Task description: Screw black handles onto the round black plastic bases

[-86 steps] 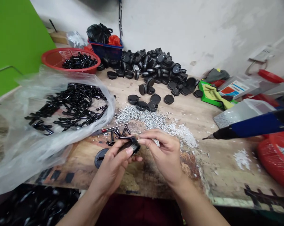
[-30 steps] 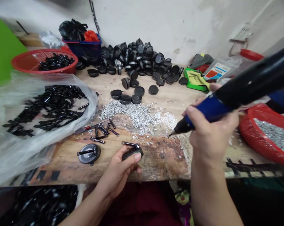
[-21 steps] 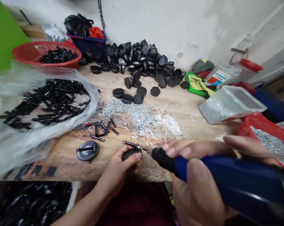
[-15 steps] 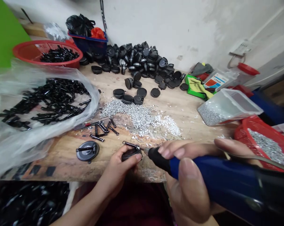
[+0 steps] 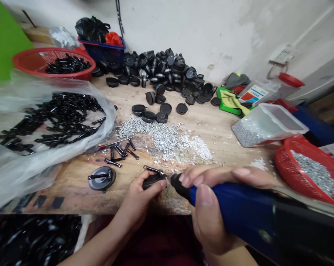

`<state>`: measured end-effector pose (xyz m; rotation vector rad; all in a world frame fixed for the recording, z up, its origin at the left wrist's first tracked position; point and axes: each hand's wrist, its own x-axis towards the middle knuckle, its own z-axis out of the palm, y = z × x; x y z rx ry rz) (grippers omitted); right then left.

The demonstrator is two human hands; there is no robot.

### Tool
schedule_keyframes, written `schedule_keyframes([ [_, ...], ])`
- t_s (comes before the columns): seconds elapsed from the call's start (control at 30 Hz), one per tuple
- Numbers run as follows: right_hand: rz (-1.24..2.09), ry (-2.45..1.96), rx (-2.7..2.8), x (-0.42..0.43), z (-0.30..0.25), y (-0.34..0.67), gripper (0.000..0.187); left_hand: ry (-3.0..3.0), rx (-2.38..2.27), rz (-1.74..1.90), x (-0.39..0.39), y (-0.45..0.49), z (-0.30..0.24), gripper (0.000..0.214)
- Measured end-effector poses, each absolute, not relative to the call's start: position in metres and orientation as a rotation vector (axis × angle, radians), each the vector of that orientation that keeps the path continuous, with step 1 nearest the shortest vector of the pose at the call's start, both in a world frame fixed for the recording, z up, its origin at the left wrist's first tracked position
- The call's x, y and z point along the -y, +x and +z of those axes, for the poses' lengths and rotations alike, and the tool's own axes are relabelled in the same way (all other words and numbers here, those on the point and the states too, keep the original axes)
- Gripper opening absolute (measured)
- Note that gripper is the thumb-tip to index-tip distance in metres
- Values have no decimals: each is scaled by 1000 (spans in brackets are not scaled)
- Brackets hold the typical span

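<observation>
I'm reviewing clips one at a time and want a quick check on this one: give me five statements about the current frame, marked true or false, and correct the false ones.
1. The grip of the right hand is on a blue and black handheld tool. True.
2. The left hand is holding nothing. False: its grip is on a round black cap.
3. The handheld tool's front end points toward the left hand. True.
4. A second cap lies on the bench with a black bar across it. True.
5. The red basket at the far right holds black parts. False: it holds small silver pieces.
</observation>
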<state>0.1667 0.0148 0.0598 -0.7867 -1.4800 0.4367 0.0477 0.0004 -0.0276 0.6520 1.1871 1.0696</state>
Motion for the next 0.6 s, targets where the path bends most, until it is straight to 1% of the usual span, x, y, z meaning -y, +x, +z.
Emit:
schedule_keyframes([
  [0.1, 449, -783, 1366, -16, 54, 164, 43, 675, -1194, 1056, 0, 50, -23, 23],
  [0.33, 418, -871, 1443, -17, 47, 166, 39, 685, -1210, 1026, 1, 48, -16, 24],
  [0.47, 500, -854, 1449, -20, 48, 166, 38, 595, -1169, 1009, 5, 48, -20, 26],
  [0.6, 608, -795, 1382, -20, 49, 165, 33, 559, -1153, 1021, 5, 50, -23, 25],
])
